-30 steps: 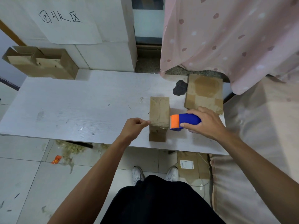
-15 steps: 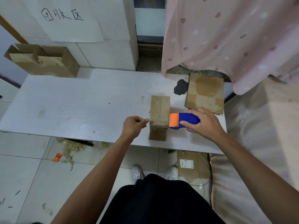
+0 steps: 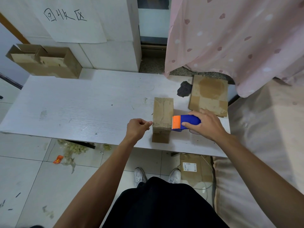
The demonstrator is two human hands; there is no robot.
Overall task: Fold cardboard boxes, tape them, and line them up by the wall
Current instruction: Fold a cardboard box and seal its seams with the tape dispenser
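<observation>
Head view: a small closed box [image 3: 162, 116] stands near the front edge of the white table [image 3: 82, 104]. The right hand [image 3: 205, 125] grips a blue-and-orange tape dispenser [image 3: 185, 122], its orange end touching the box's right top edge. The left hand [image 3: 137, 129] is curled, thumb and forefinger tips meeting at the box's left edge; whether they pinch tape is too small to tell. Flat cardboard [image 3: 209, 96] lies behind the right hand.

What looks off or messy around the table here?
The table has a dark ragged patch near its far edge, beside a stained flat cardboard sheet. Crumpled scraps and an orange wrapper litter the floor under its near edge.
</observation>
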